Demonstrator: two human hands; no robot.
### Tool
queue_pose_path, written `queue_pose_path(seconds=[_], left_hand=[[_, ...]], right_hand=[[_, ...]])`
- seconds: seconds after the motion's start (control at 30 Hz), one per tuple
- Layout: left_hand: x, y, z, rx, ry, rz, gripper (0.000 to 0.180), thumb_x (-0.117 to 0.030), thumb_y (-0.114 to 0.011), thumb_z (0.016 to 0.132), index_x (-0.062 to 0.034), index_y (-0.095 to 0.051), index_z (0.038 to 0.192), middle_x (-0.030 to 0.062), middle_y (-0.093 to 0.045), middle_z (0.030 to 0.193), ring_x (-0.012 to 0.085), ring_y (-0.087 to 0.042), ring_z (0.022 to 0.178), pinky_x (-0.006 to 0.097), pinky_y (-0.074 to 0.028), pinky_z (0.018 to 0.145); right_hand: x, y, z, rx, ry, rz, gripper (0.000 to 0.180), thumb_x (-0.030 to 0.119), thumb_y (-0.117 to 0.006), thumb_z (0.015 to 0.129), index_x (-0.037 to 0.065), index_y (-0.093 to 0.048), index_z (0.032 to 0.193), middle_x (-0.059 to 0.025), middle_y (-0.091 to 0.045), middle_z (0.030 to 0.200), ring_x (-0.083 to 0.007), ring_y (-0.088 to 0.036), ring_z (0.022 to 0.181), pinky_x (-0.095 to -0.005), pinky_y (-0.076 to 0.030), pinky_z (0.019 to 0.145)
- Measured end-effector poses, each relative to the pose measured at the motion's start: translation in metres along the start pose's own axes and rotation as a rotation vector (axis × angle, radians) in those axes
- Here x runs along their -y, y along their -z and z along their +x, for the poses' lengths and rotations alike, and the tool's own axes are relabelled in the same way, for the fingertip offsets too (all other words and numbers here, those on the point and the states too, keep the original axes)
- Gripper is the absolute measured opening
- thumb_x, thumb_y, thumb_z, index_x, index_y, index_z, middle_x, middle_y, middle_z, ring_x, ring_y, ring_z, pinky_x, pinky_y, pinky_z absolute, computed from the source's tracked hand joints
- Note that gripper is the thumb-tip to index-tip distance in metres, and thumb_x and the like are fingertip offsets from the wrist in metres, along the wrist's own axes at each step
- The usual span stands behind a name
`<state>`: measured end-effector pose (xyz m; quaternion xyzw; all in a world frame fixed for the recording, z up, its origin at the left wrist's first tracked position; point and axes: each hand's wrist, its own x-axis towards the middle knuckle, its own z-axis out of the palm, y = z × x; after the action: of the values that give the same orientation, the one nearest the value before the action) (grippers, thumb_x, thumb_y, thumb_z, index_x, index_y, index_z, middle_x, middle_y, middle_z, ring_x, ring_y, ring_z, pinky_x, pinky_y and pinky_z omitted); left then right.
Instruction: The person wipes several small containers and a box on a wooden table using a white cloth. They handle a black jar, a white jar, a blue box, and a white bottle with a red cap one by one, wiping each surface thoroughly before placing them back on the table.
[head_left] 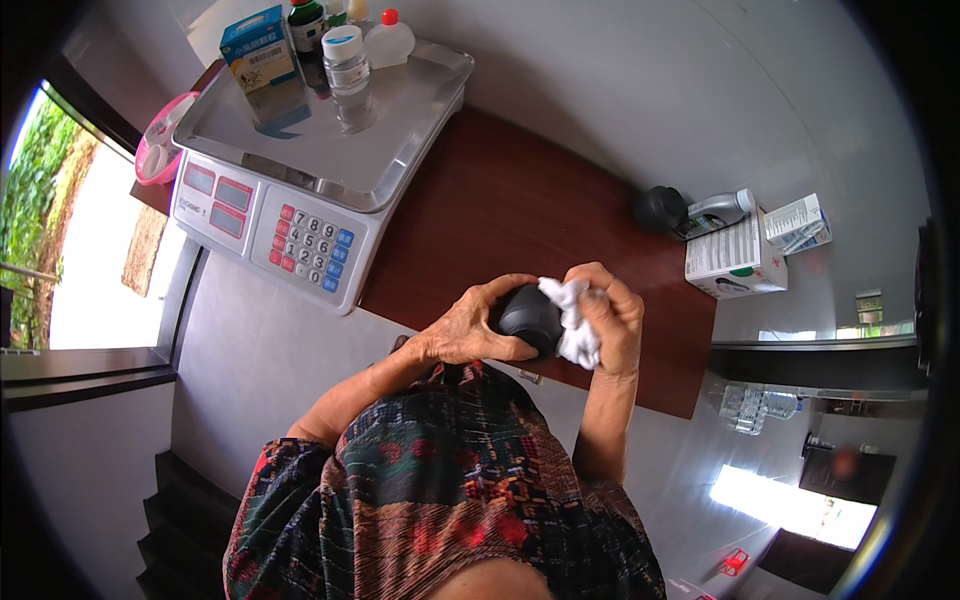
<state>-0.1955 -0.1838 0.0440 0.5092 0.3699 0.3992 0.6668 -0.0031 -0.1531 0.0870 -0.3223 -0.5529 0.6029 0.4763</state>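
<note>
A dark, rounded black container (530,318) is held close in front of my body, above the front edge of the brown tabletop. My left hand (470,327) curls round it from the left, thumb below and fingers above. In my right hand (611,312) a bunched white cloth (577,325) is gripped and lies against the container's right side. The palm-side fingers of my right hand are partly hidden by the cloth.
A digital scale (290,190) stands at the left, bearing a blue box (262,50), a white-capped jar (346,62) and bottles. A pink basket (163,140) sits beside it. At the right are a round black object (660,210), a grey bottle (719,211) and two boxes (737,262).
</note>
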Motion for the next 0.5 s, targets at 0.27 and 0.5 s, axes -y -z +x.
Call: queue_pose_path(seconds=[0.27,0.5], left_hand=[[-0.001,-0.004,-0.005,-0.004,-0.041,-0.048,0.081,-0.022,-0.081,0.059,0.0033,-0.045,0.128,0.0142,-0.062,0.107,0.0232,-0.059,0.103,0.034,-0.047,0.093],[-0.003,-0.004,-0.003,0.011,-0.015,0.060,0.081,-0.021,-0.081,0.059,0.0024,-0.045,0.128,0.0156,-0.059,0.113,0.0240,-0.058,0.107,0.035,-0.046,0.096]], right_hand=[[0.014,0.002,-0.006,0.190,0.040,-0.629,0.022,-0.006,-0.064,0.079,0.004,-0.069,0.098,-0.0049,-0.057,0.095,-0.0130,-0.059,0.077,-0.0259,-0.050,0.067],[0.025,-0.014,-0.008,0.150,0.233,-0.740,0.018,-0.008,-0.063,0.076,0.000,-0.068,0.092,-0.0069,-0.059,0.095,-0.0142,-0.059,0.080,-0.0248,-0.050,0.065]])
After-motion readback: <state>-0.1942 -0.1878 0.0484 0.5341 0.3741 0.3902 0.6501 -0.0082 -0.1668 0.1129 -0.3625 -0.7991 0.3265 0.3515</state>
